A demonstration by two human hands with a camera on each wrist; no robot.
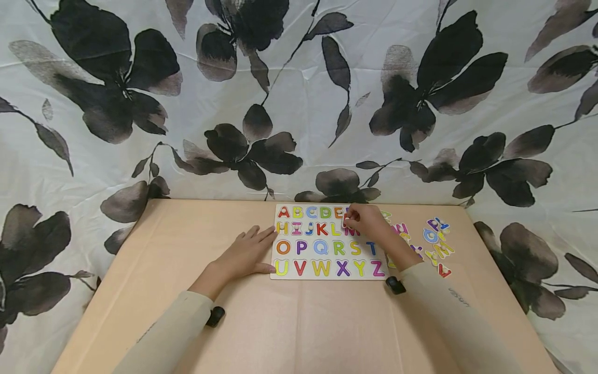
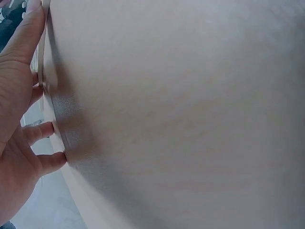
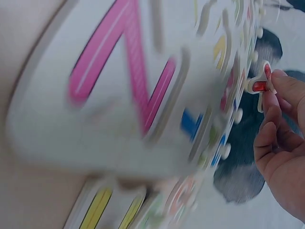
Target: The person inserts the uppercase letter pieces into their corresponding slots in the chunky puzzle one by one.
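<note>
A white alphabet board [image 1: 306, 258] with rows of colourful letters lies on the table. My left hand [image 1: 245, 254] is at its left edge, fingers extended and touching the rim; the left wrist view shows the thumb and fingertips along that edge. Over the upper right of the board, my right hand [image 1: 369, 223] pinches a small red letter piece [image 3: 259, 86] with a white border between thumb and fingers. Which letter it is I cannot tell. The piece is held above the board, and the hand hides some of the letter places beneath it. A magenta Z [image 1: 377, 268] is at the lower right corner.
Loose letter pieces lie scattered right of the board, among them a red V [image 1: 444, 270] and a yellow M [image 1: 443, 250], some partly behind the right forearm. Floral cloth [image 1: 308, 104] hangs beyond the table [image 1: 299, 322]. A small black device [image 1: 395, 285] is at the right wrist.
</note>
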